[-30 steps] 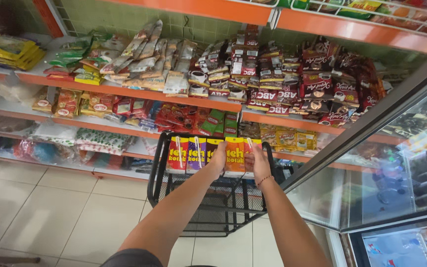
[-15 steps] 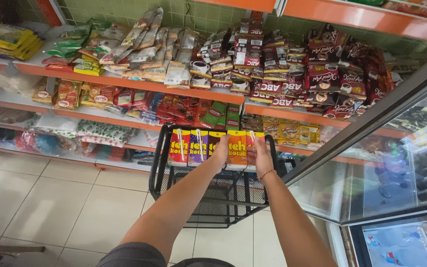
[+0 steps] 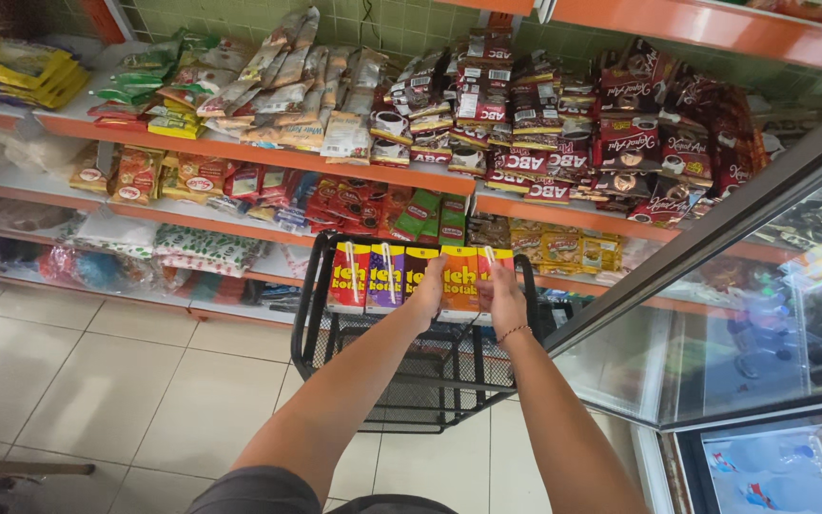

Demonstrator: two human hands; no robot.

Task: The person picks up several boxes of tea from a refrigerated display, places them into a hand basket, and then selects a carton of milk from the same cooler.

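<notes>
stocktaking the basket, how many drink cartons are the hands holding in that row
5 show: red, purple and dark cartons left of the left hand, an orange one between the hands, another behind the right hand. More may be hidden.

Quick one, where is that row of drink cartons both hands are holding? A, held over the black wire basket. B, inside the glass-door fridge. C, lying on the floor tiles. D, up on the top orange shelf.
A: the left hand and right hand grip the row of drink cartons right above the rim of the black wire basket, with the fridge door off to the right.
</notes>
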